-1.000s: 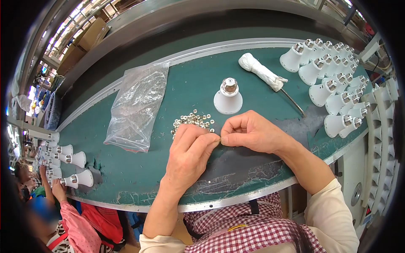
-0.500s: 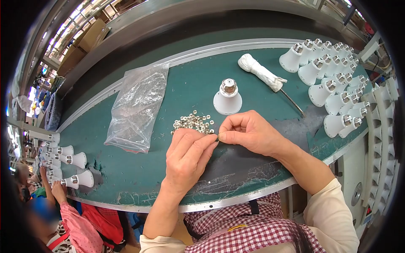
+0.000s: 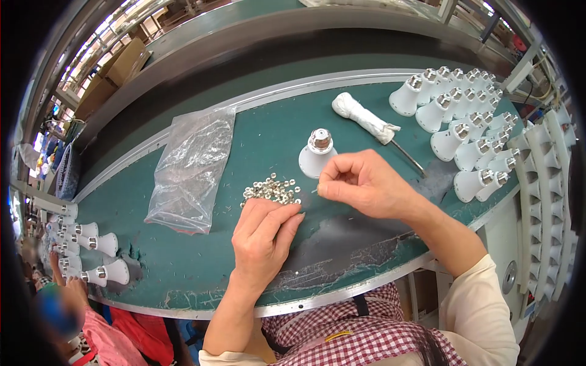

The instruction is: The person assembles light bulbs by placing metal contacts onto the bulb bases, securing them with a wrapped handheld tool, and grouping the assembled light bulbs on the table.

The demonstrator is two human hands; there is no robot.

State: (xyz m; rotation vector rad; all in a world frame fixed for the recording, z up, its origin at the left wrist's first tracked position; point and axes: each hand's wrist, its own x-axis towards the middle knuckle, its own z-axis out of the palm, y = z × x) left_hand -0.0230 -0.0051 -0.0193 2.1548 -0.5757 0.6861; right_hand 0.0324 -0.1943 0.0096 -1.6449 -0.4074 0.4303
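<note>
My right hand point(image 3: 366, 188) is closed in a pinch just in front of a white bulb housing point(image 3: 316, 161) with a metal screw cap. A tiny pale sliver shows at its fingertips, too small to name. My left hand point(image 3: 261, 239) rests at the near edge of a pile of small shiny metal rings point(image 3: 268, 190). Its fingers are bent together and the thumb lies along them; what they hold, if anything, is hidden. The housing stands upright, metal cap on top.
A screwdriver with a white-wrapped handle point(image 3: 364, 117) lies beyond my right hand. A clear plastic bag point(image 3: 192, 168) lies left. Several bulb housings point(image 3: 448, 141) stand at the right, and others point(image 3: 113, 272) lie at the left near a co-worker's hand point(image 3: 76, 288).
My hands have moved apart from touching fingertips. The right now pinches near the bulb housing, and the left has stayed by the metal rings. The whole view has shifted slightly.
</note>
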